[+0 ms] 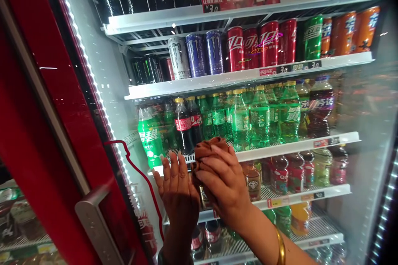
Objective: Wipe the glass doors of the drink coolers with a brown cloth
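A bunched brown cloth [211,147] is gripped in my right hand [225,178], whose fingers curl over it at the glass door of a drinks fridge. A gold bangle [281,246] circles that wrist. Just to the left, my left hand [178,192] is in shade with its fingers stretched upward and apart, holding nothing. It appears to lie against the glass, though contact is hard to confirm. Behind the hands stand a green-labelled Sprite bottle [149,136] and cola bottles [183,126], partly covered by the fingers and the cloth.
A metal door handle [99,223] sits at lower left on the red door frame [74,103]. Shelves hold cans [269,45], green bottles [259,116] and juice bottles [280,174]. Left of the hands runs a thin red line or cord [146,182].
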The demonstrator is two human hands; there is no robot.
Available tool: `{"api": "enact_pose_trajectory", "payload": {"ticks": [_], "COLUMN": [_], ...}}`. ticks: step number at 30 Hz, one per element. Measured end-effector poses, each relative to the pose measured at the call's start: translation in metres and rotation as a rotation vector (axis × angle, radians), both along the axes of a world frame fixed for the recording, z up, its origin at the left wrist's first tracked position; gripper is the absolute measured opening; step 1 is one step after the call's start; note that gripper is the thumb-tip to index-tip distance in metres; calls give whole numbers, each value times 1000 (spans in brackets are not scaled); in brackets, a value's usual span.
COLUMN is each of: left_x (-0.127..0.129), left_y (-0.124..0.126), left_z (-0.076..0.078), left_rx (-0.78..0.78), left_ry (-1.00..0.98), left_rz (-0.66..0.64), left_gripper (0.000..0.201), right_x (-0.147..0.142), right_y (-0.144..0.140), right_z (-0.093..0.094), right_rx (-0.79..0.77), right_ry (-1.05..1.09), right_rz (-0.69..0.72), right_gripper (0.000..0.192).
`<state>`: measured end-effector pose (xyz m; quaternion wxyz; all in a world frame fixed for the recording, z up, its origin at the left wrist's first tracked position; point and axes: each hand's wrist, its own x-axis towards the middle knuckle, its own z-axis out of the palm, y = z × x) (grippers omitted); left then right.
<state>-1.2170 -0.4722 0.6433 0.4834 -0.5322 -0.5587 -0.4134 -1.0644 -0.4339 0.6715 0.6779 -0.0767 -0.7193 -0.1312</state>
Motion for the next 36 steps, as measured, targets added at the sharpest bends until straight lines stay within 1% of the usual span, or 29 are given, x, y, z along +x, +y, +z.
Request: {"api": "enact_pose_trajectory", "payload": {"ticks": [2,4,5,6,8,10,12,13,15,17,19,20,22,24,26,28,30,32,33,34,36], "left_x": [0,0,2,4,11,20,30,34,40,45,50,54,63,74,83,89,92,94,95,97,102], "left_y": [0,0,0,0,1,2,3,4,5,6,8,9,12,16,20,23,27,30,31,32,35], "left_z": [-1,-3,-4,-6,-9,-11,-13,-14,-16,-17,-17,-16,-14,-12,-11,-12,-13,-14,-14,-14,-14], "left_rx": [-4,-18,-26,-36,-53,-60,-56,-51,-46,-45,-57,-65,-68,-51,-40,-37,-40,-39,-38,-36,-31], "left_ry": [0,-27,-48,-66,-97,-135,-175,-193,-205,-204,-194,-190,-180,-166,-144,-134,-146,-164,-168,-172,-177], "left_rz": [0,-4,-9,-14,-25,-34,-52,-66,-98,-115,-130,-140,-173,-213,-247,-254,-240,-225,-220,-216,-212], "left_gripper": [74,75,76,76,76,76,76,76,76,76,75,75,74,74,73,72,71,71,72,72,72], "right_x": [4,17,24,31,40,39,32,28,27,37,55,65,79,84,80,75,79,91,100,109,123], "right_y": [2,7,10,13,16,15,12,11,11,14,21,24,29,30,30,29,31,36,38,41,46], "right_z": [-14,-26,-28,-27,-19,-7,-3,-6,-19,-36,-45,-45,-34,-18,-7,-9,-20,-32,-36,-36,-29], "right_rx": [45,32,15,-4,-45,-79,-68,-42,17,45,24,7,-35,-80,-101,-56,0,19,4,-18,-63], "right_ry": [-52,-70,-60,-36,44,111,116,92,24,-25,-26,-13,33,97,126,88,21,-7,-4,12,59], "right_rz": [2,-6,-17,-37,-84,-115,-108,-96,-81,-88,-124,-144,-175,-177,-168,-167,-164,-163,-171,-187,-216], "right_gripper": [24,26,26,27,26,24,22,20,20,22,22,22,22,23,23,24,25,26,25,25,25]}}
